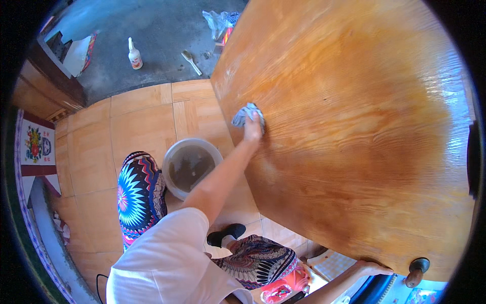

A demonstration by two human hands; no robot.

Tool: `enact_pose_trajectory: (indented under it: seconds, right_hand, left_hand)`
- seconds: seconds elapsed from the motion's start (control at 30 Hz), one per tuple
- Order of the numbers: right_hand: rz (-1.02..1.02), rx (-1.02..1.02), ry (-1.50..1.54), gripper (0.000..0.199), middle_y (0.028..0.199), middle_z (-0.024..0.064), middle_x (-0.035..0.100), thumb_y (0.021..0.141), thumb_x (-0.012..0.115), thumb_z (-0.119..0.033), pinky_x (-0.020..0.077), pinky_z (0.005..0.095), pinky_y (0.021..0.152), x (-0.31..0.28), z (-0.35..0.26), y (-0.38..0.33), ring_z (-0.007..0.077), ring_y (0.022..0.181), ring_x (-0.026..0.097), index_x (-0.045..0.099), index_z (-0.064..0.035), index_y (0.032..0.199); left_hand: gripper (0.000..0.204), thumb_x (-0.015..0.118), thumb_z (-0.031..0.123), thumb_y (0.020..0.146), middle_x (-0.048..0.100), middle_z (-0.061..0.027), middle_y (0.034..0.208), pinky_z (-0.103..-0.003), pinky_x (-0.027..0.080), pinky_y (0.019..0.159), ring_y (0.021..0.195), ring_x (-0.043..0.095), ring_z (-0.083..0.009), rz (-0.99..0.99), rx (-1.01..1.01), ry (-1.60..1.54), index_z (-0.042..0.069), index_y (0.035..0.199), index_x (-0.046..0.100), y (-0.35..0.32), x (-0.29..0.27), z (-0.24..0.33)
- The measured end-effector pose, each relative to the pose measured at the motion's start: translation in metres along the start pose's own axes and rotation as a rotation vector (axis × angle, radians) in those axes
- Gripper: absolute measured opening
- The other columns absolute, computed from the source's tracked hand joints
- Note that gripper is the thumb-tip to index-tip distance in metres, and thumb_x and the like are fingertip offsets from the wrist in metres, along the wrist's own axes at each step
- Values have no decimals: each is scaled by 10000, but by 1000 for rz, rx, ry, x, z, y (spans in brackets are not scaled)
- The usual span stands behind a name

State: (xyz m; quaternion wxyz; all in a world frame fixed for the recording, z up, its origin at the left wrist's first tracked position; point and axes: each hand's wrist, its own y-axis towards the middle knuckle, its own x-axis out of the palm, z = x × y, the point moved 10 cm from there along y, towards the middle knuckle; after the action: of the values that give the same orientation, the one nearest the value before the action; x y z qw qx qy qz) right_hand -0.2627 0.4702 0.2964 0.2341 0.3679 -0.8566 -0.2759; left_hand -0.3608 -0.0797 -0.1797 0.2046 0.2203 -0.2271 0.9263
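Observation:
A wooden door (354, 137) with a glossy, streaked grain fills the right side. My left hand (253, 127) is closed on a bunched grey-blue rag (245, 115), pressed to the door near its left edge. At the lower right, my right hand (373, 268) grips the door's bottom-side edge in the picture, close to a round dark knob (417, 268); part of its fingers is hidden. Under my left forearm stands a pale bucket (168, 183) of murky water. Between my patterned trouser legs and the door, the bucket rests on the floor.
Orange tiles (142, 121) cover the near floor. Past them, on dark concrete, are a white spray bottle (135, 57), a brush with a white handle (191, 63) and a clear plastic bag (216, 22). A wooden door frame (50, 81) stands at left. Red plastic (286, 283) lies below my leg.

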Motion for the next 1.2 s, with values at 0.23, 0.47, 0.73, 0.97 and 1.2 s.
enact_pose_trajectory:
  seconds: [0.23, 0.47, 0.73, 0.97, 1.2]
  right_hand:
    - [23, -14, -28, 883, 1573, 156, 256, 929, 238, -741, 225, 513, 1175, -16, 2, 0, 363, 1422, 274, 271, -85, 1519]
    - [74, 0, -28, 886, 1555, 163, 291, 916, 281, -743, 240, 519, 1168, -28, -7, -2, 371, 1404, 301, 310, -77, 1500]
    - [78, 20, -31, 863, 1568, 150, 269, 931, 243, -731, 247, 507, 1166, -15, -6, -5, 363, 1411, 291, 303, -89, 1505]
    - [56, -4, -21, 844, 1577, 156, 253, 954, 235, -702, 254, 492, 1163, -19, -9, 4, 361, 1413, 284, 302, -68, 1507]
    - [93, -17, -63, 864, 1578, 161, 244, 940, 219, -724, 237, 523, 1171, -1, -9, -14, 377, 1418, 274, 274, -82, 1515]
  left_hand:
    - [670, 613, 190, 884, 470, -209, 1393, -565, 264, 1083, 1300, 399, -409, -277, 929, 395, 94, 1491, 348, -231, 169, 266]
    - [599, 658, 240, 817, 572, -131, 1292, -649, 219, 1070, 1299, 422, -354, -365, 1308, 231, 165, 1391, 504, -251, 218, 348]
    - [515, 458, 292, 1007, 462, -315, 1371, -477, 336, 1082, 1278, 433, -455, 96, 660, 449, -48, 1391, 411, -17, 67, 156]
    - [511, 483, 214, 987, 551, -239, 1233, -478, 352, 1055, 1157, 503, -388, 53, 726, 672, -54, 1411, 385, -117, 88, 154]
    - [615, 567, 318, 935, 331, -203, 1519, -605, 172, 1131, 1431, 215, -429, -299, 1188, 466, 125, 1483, 365, -163, 206, 361]
